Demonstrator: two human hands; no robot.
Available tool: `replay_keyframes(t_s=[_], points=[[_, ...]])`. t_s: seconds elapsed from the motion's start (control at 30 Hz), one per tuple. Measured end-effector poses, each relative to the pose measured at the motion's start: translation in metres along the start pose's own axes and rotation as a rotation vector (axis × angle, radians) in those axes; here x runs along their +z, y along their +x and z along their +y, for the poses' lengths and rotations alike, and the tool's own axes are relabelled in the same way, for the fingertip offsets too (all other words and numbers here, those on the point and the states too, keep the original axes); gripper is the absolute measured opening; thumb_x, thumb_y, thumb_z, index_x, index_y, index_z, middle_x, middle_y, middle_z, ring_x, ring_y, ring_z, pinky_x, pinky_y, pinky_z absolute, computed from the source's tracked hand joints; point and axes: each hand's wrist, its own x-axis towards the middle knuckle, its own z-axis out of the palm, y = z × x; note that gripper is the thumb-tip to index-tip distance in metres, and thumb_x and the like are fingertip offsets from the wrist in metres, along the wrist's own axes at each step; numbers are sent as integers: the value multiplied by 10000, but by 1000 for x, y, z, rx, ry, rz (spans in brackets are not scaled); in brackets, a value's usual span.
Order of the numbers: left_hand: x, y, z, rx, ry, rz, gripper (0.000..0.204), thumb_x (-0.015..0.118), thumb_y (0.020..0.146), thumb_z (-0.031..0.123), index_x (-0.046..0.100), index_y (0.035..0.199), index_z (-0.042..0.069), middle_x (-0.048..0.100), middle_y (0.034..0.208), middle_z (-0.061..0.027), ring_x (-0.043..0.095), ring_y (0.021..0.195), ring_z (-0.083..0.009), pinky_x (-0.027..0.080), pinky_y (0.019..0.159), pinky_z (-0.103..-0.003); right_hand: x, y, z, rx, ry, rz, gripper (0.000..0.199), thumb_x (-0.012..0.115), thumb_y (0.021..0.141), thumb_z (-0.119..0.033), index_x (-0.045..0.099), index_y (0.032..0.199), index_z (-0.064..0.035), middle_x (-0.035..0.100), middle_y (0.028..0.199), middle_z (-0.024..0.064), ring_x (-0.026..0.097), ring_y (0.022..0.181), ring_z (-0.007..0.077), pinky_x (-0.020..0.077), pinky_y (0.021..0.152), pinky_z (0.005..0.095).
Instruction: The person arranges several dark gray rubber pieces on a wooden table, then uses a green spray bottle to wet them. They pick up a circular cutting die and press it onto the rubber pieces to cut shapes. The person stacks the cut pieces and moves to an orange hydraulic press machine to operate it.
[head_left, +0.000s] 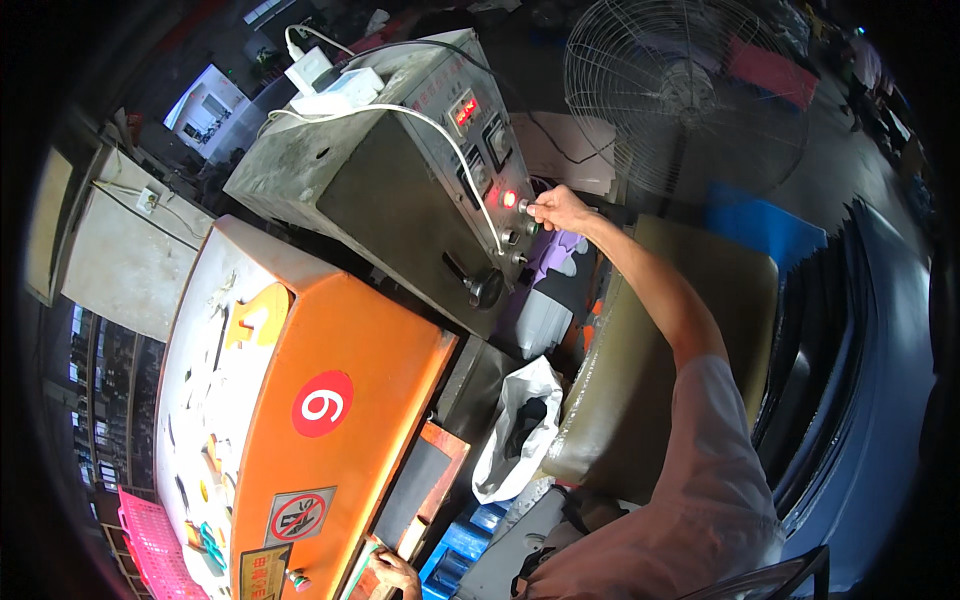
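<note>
A dim workshop, seen from above. At the left, a long orange machine housing [340, 380] carries a red round label on its side and, near its lower edge, a square prohibition sign above a yellow tag. The left hand [398, 572] rests at that lower edge; whether its grip holds anything cannot be told. Right of centre, the right hand [557, 209] reaches up-left, fingertips pinching a small knob [522, 206] on the grey control box [400, 190], beside a glowing red lamp [509, 199].
</note>
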Motion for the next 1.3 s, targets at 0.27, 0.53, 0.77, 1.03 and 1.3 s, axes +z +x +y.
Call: replay_keyframes(t_s=[0.27,0.53,0.77,1.03,1.3], points=[[3,1,-13,-15,35,-7,272,473,1040,205,622,903,23,661,806,-192,641,765,-352,487,745,-453,25,-35,-49,-258,-561,500,271,688,970,-283,681,1059,-27,742,953,200,711,911,410,551,790,513],[-11,3,4,-23,56,-37,292,454,1048,236,652,954,43,699,861,-218,671,817,-412,500,766,-483,45,-38,-104,-435,-333,714,415,640,1003,-229,570,1341,1,679,1205,175,675,1047,371,538,897,477],[-28,-4,46,45,58,5,271,456,1053,207,628,949,26,683,871,-245,667,821,-428,491,755,-505,43,-40,-148,-669,-417,661,521,527,1066,-272,450,1494,15,485,1474,210,501,1294,416,440,1079,490],[-32,-3,56,59,17,20,264,459,1048,202,620,939,23,672,845,-234,650,803,-432,489,754,-494,49,-31,-176,-789,-532,667,491,579,1011,-155,474,1457,20,498,1457,195,541,1235,407,452,1045,498],[-11,4,12,-41,127,-50,258,459,1039,207,628,940,41,670,834,-201,647,790,-401,483,745,-495,57,-21,-183,-761,-675,752,422,573,971,-69,542,1368,72,549,1377,237,591,1166,418,498,971,501]])
